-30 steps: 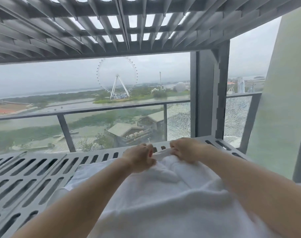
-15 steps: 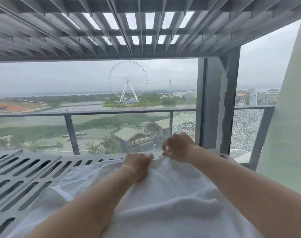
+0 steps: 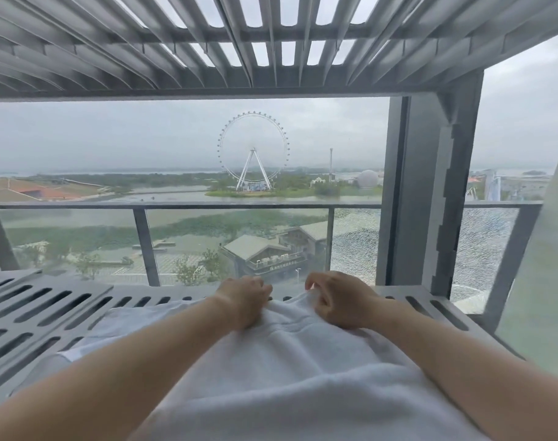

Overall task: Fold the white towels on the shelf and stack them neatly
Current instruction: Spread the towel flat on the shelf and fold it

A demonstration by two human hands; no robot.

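Observation:
A white towel (image 3: pixel 290 370) lies bunched on the grey slotted shelf (image 3: pixel 48 316), spreading from the shelf's middle toward me. A thinner white layer (image 3: pixel 134 323) shows under its left side. My left hand (image 3: pixel 244 299) is closed on the towel's far edge, fingers curled into the cloth. My right hand (image 3: pixel 341 300) sits just right of it, pinching the same far edge, with the fingertips partly lifted. Both hands are close together near the shelf's back edge. The towel's near part runs out of view at the bottom.
Another slatted grey shelf (image 3: pixel 239 36) hangs close overhead. A thick grey post (image 3: pixel 427 192) stands at the back right. Behind the shelf is a glass balcony railing (image 3: pixel 175 205). A pale wall (image 3: pixel 545 281) closes the right side.
My view has tilted upward, so the shelf and hands sit lower in frame. Both hands stay gripping the towel's far edge; the right hand has come down level with the left.

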